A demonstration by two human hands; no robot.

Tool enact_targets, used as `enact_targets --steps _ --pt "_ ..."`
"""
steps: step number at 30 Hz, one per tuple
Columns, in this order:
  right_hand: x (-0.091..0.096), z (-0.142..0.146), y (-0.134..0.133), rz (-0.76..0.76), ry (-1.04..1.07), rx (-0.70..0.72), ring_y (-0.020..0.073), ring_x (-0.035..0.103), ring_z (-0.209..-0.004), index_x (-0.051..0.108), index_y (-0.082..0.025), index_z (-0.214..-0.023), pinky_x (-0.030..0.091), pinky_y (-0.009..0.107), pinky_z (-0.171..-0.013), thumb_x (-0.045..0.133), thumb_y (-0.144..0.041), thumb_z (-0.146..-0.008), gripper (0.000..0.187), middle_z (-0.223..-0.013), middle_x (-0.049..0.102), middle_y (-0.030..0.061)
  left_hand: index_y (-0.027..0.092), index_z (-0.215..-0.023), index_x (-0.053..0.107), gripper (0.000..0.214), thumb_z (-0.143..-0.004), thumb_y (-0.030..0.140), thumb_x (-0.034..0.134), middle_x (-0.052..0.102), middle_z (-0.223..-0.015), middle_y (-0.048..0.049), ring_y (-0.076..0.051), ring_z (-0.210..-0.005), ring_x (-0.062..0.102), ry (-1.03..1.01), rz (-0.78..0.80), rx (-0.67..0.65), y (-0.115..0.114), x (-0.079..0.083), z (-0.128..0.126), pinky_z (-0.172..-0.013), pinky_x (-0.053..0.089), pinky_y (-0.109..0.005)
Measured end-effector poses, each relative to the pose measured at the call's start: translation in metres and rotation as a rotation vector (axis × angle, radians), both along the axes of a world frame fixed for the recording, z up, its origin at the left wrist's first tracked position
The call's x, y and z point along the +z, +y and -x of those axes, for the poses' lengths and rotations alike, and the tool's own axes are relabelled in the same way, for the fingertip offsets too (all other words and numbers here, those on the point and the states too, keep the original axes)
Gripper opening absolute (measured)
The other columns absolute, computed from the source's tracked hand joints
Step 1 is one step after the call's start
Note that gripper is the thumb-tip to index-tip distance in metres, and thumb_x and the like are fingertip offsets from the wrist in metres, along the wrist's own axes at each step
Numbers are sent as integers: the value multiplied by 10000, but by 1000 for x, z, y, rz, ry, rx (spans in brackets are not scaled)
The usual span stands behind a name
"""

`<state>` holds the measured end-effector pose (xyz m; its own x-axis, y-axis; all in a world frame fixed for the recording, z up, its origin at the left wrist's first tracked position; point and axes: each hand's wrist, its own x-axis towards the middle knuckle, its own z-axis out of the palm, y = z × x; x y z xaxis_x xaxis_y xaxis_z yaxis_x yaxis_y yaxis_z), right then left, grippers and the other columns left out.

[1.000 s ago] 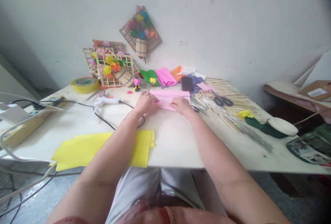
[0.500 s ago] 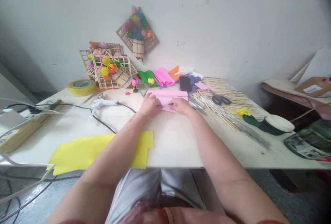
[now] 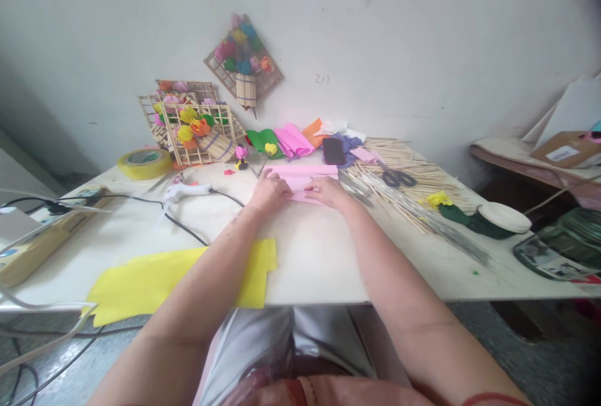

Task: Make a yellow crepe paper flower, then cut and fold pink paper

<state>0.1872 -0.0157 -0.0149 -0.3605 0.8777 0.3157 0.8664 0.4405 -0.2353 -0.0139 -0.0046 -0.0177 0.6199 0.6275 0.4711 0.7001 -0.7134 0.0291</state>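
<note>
A sheet of light pink crepe paper (image 3: 300, 171) lies flat on the white table, its far edge looking rolled or folded over. My left hand (image 3: 271, 191) rests on the left part of the sheet with fingers curled onto it. On the right part, my right hand (image 3: 327, 192) has thumb and fingers pinched together at the paper. Between the two hands a strip of pink stays visible. My fingers partly cover the near edge.
Left of my hands lie a white glue gun (image 3: 190, 191), yellow tape (image 3: 144, 163) and a power strip (image 3: 56, 234). Yellow paper (image 3: 141, 281) is under my left forearm. Scissors (image 3: 399, 178), sticks (image 3: 399, 149), a phone (image 3: 333, 151) and a glass jar (image 3: 563, 249) are rightward.
The view has shifted slightly, so the things appear a little further left. My hands stay on the pink crepe paper in nearly the same pose.
</note>
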Motion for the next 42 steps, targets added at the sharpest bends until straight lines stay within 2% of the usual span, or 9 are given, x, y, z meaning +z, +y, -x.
enact_targets --steps 6,18,29,37,42 --pt "-3 3 3 -3 -29 -5 170 584 -926 685 -241 -876 411 243 -736 617 -324 -713 195 -936 676 9 229 -719 685 214 -741 203 474 673 -726 -13 -172 -781 518 -5 -29 -18 0 -1 0 -997 186 -424" --pt "-2 9 2 33 -102 -104 157 600 -855 686 -261 -866 407 229 -688 590 -312 -721 182 -912 681 -6 213 -694 687 204 -727 200 486 668 -698 -33 -179 -775 513 -8 -29 -24 -1 0 -2 -989 190 -421" --pt "1 12 -2 13 -186 -138 178 604 -853 681 -244 -897 403 242 -683 510 -307 -774 220 -897 678 43 207 -723 677 187 -736 256 497 663 -711 -44 -187 -771 507 -7 -64 -36 -1 -3 -1 -979 200 -422" --pt "-4 11 1 -42 -126 -60 162 599 -890 659 -255 -985 404 229 -739 515 -346 -784 263 -962 674 26 195 -705 671 166 -723 228 509 664 -699 -37 -179 -745 504 -21 -85 -26 0 -3 0 -968 223 -417" --pt "-1 12 0 -57 -188 -57 171 605 -861 686 -254 -921 404 238 -689 492 -318 -790 242 -928 682 22 197 -695 668 156 -727 228 519 656 -688 -34 -177 -745 506 -34 -116 -26 2 -4 -1 -967 223 -419"
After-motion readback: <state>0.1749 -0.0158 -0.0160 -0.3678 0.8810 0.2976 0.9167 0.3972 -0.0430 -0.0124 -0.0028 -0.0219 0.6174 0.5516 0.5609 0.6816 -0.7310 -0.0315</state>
